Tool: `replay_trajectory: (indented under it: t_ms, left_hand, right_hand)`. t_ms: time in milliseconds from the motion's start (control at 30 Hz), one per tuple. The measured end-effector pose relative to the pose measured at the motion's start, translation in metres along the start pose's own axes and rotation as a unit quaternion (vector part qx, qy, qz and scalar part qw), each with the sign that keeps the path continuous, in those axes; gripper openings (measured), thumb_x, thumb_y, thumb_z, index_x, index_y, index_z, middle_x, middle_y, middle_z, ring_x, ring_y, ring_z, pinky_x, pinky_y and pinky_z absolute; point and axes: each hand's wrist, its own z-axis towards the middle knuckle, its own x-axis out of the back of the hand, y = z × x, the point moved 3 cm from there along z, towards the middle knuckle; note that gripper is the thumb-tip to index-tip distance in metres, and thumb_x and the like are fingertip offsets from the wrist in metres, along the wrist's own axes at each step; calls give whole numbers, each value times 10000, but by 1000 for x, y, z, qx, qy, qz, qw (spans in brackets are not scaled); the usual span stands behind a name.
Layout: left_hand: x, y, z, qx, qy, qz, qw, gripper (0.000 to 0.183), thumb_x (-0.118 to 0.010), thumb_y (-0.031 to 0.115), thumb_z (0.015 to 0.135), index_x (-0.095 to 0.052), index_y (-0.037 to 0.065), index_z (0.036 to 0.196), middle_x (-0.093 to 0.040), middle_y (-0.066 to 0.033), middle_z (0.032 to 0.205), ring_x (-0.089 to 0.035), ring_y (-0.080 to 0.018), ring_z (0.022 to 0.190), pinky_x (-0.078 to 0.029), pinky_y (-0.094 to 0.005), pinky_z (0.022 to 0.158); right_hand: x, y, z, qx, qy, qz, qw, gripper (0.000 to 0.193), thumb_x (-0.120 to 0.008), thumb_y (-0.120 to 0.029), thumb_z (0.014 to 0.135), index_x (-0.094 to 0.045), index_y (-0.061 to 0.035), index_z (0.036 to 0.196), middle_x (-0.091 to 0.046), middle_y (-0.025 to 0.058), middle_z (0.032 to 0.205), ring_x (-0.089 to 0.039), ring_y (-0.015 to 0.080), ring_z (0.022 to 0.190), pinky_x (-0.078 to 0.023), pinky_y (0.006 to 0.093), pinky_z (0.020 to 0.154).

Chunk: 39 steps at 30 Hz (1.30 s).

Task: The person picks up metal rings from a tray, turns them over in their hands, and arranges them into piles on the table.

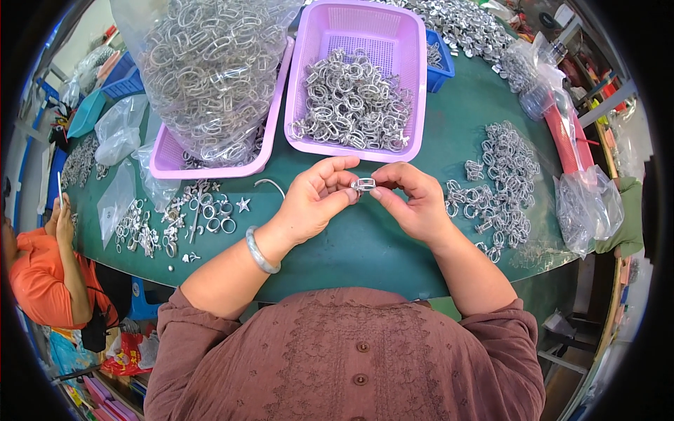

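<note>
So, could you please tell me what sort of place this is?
Probably a small assembly workshop: both hands hold one metal clip above a green table, with a pink basket of clips behind.

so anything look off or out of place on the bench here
Nothing looks damaged or spilled. Both hands, left hand and right hand, pinch one small metal clip over the green table. One lone star-shaped piece lies among the loose rings, unlike its neighbours. The clear bag of clips bulges over its pink basket.

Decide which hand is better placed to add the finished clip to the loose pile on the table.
Right hand: both hands pinch the metal clip, but the loose pile lies just beside the right one.
</note>
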Motion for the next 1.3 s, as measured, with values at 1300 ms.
replay_trajectory:
  t_ms: [1300]
  left_hand:
    - [-9,105,-87,31,48,468,882,359,-540,210,870,-502,-7,1154,-582,-41,954,-536,-89,789,-462,-222,703]
  right_hand:
    - [88,-27,-188,0,271,-147,951,104,-591,-32,796,-603,-4,895,-593,31,781,-546,80,698,-448,208,641]
